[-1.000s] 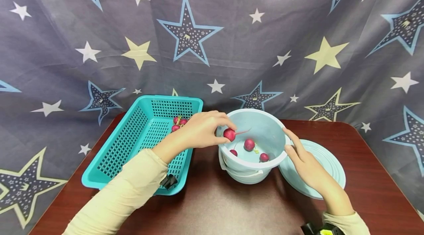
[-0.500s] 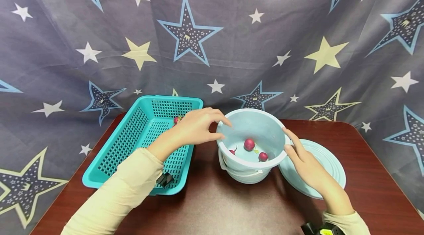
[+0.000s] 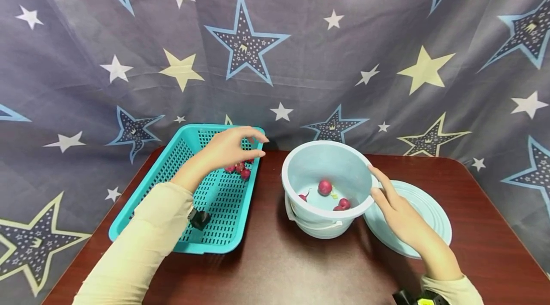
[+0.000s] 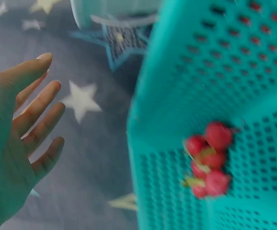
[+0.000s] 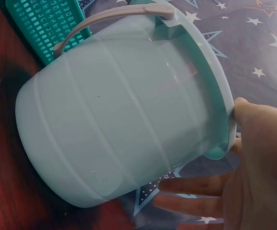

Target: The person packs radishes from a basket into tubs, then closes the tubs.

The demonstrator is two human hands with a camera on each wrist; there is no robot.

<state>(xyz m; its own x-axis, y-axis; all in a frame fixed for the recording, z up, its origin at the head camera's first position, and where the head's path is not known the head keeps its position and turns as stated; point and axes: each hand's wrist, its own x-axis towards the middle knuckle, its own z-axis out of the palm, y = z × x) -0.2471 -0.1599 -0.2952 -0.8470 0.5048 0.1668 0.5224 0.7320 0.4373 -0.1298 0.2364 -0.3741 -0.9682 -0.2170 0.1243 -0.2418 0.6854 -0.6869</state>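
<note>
Grey-violet cloth [image 3: 301, 71], printed with stars, fills the far side behind a dark red-brown table [image 3: 279, 269], its far corner at right rounded. Room to move: a broad stretch of wood along the near middle, a strip between basket and bucket, more wood out to the right edge. At left, a turquoise mesh basket [image 3: 210, 249], lying close along the table's left edge. Right of centre, a pale-blue bucket [image 3: 320, 233], upright, handle down on the near side. Round pale-blue lid [image 3: 431, 221] flat at its right, partly beneath the right forearm. Right hand [image 3: 401, 219]: thumb and index touch the bucket's right rim, other fingers extended. Left hand [image 3: 229, 148]: over the basket's far right part, thumb and fingers wide apart. Radishes [image 4: 216, 136] cluster in the basket's far right corner; loose radishes [image 3: 324, 187] on the bucket floor.
</note>
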